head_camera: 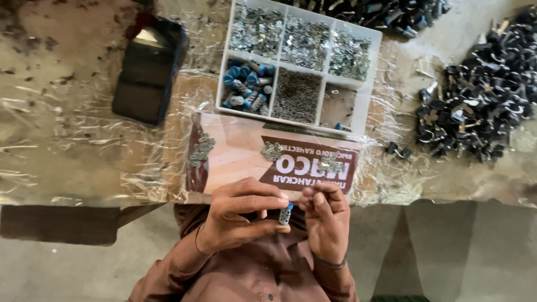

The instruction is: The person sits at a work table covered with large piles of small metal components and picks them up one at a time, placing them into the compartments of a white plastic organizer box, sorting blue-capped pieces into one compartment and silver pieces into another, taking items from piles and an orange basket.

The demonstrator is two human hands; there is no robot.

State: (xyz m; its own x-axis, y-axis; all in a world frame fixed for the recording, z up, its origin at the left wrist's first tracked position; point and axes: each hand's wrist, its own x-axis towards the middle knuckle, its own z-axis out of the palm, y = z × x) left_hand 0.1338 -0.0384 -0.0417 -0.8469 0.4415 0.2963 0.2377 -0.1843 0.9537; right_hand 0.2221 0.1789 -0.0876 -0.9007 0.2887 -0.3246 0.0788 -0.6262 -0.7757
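Tabletop white tray [366, 95] holds sorted metal parts [305, 42], blue-capped cylinders [246, 84].

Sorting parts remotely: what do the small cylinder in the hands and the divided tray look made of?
Small cylinder: seemingly shiny metal body with a blue, probably plastic, cap, held by left hand and right hand. Divided tray: likely white plastic, with smooth matte thin walls.

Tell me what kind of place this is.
Probably a small assembly workshop: a white compartment tray of metal parts, a heap of black parts, and hands holding a small blue-capped piece.
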